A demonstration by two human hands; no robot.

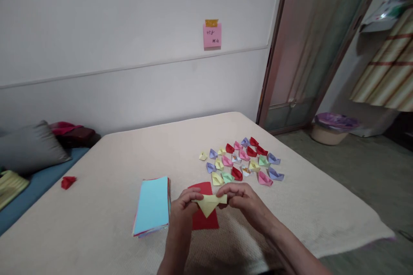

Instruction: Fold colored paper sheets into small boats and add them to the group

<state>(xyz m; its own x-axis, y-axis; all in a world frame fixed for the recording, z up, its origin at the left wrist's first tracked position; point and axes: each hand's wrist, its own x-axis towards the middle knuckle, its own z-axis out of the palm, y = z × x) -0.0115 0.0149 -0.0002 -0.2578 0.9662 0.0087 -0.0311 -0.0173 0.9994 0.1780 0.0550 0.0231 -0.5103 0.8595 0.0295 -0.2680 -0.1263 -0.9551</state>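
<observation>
A piece of pale yellow folded paper [207, 204] is held up between my two hands, with a flat strip along its top and a point hanging downward. My left hand [186, 206] pinches its left end, and my right hand [238, 195] grips the right end between thumb and fingers. Below it lies a red sheet of paper [206, 222] on the cream bedspread. To the left is a stack of coloured paper [152, 206] with a light blue sheet on top. Several small folded paper boats, among them a red paper boat [236, 174], stand in rows beyond my right hand.
A crumpled-looking red paper piece [68, 182] lies at the bed's left side, near a grey pillow [30, 148]. The bed [129, 154] meets a white wall bearing a pink note [212, 38]. A lined bin [334, 128] stands on the floor at right.
</observation>
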